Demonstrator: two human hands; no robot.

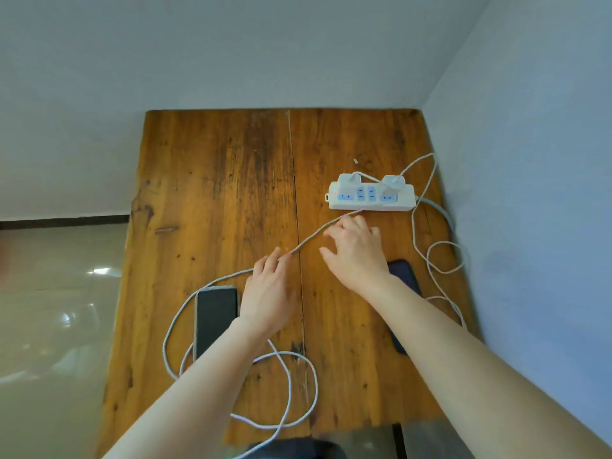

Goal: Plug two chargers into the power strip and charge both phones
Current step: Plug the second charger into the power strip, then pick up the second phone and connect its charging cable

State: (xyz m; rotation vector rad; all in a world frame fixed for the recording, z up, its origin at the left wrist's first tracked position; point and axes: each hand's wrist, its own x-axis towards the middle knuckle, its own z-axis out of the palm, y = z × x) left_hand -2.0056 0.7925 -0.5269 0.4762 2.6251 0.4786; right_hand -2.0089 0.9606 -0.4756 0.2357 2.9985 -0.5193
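Observation:
A white power strip (402,203) lies at the table's right, with two white chargers plugged in: one on the left (351,179) and one on the right (392,182). A white cable (311,238) runs from the strip toward the near left, looping around a black phone (215,318) lying face up. My left hand (268,293) pinches this cable at its fingertips. My right hand (356,250) hovers over the same cable nearer the strip, fingers spread. A dark blue phone (405,276) lies under my right forearm, mostly hidden. A second cable (430,256) coils at the right edge.
The wooden table (215,180) stands in a corner, with walls behind and to the right. A tiled floor (56,293) lies to the left. Cable loops (298,392) trail over the near table edge.

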